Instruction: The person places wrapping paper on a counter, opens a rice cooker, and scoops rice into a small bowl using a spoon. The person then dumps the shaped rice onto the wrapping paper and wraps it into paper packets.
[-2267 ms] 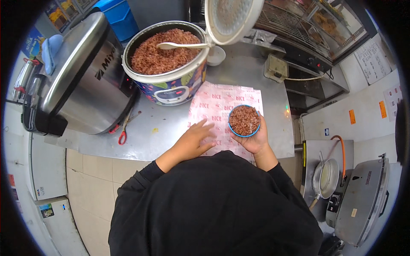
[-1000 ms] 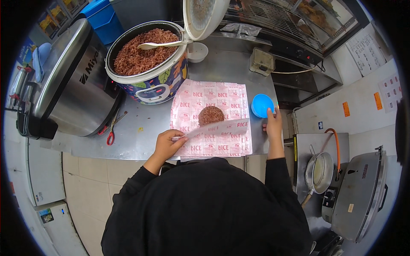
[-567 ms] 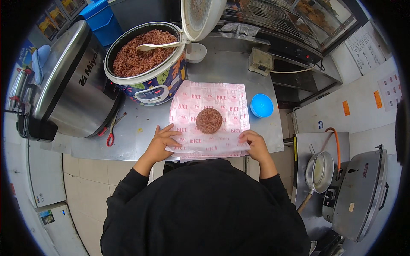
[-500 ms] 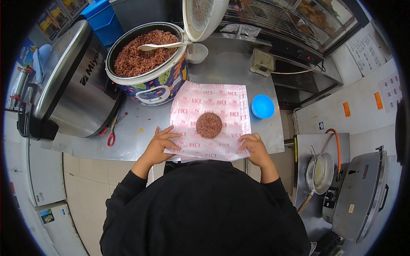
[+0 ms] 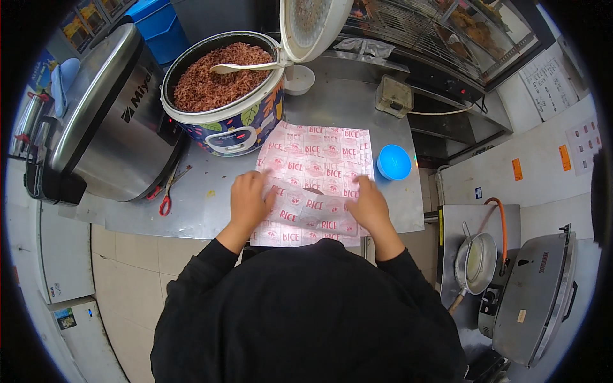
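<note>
A pink-and-white printed sheet of wrapping paper (image 5: 313,143) lies on the steel table in front of me, on top of other such sheets. Its near part is folded over a round of reddish-brown rice (image 5: 312,190), of which just a sliver shows past the fold. My left hand (image 5: 249,203) grips the left end of the folded flap, its fingertips slightly blurred. At the flap's right end, my right hand (image 5: 370,204) has its fingers closed on the paper. Right of the sheets sits a blue bowl (image 5: 393,162).
An open patterned rice cooker (image 5: 233,137) full of reddish rice, with a pale spoon (image 5: 246,67) in it, stands behind to the left. Beside it are a large steel cooker (image 5: 121,121) and red-handled scissors (image 5: 166,203). A white bowl (image 5: 300,81) and a small box (image 5: 394,96) sit farther back.
Both hands have moved away from my body, carrying the near edge of the sheet up and over the rice round. The round was fully visible before and is now almost covered.
</note>
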The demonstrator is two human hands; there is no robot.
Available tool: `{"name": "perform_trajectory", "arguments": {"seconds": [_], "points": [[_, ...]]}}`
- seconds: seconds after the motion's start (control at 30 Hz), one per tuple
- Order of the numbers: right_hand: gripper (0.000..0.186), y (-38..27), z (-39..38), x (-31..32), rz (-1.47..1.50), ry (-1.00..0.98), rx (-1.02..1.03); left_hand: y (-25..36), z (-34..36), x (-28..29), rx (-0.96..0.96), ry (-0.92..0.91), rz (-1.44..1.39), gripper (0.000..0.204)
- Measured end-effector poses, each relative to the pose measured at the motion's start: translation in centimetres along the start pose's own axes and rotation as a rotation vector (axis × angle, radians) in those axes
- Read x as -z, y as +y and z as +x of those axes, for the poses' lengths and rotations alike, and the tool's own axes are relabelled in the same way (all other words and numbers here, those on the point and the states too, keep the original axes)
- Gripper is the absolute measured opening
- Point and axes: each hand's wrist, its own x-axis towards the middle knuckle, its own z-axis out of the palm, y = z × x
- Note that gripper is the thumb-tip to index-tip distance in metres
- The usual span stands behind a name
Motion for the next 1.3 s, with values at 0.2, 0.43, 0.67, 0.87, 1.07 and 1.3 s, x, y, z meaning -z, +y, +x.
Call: {"name": "perform_trajectory", "arguments": {"seconds": [0.2,0.43,0.67,0.87,1.07,1.3], "points": [[0.038,0.5,10.1,-1.5,-0.244,-0.065,0.224,3.8,-0.6,-0.7,-0.649,-0.235,-0.298,0.021],[0.030,1.2,13.9,-2.5,-0.436,-0.467,0.256,3.6,-0.6,-1.3,-0.547,-0.296,-0.158,0.049],[0.022,-3.3,9.9,3.0,-0.076,-0.375,0.335,4.1,-0.1,-1.3,-0.401,-0.389,-0.127,0.060],[0.019,-4.7,1.8,1.9,-0.293,-0.582,0.498,4.1,-0.9,-1.1,-0.277,-0.456,-0.118,0.054],[0.020,-1.9,-0.6,-0.7,-0.267,-0.386,0.675,4.7,2.4,1.1,-0.435,0.190,0.078,0.028],[0.012,-0.6,-1.1,-1.4,-0.301,-0.316,0.682,0.5,-0.4,-0.4,-0.461,-0.237,0.089,0.009]]}}
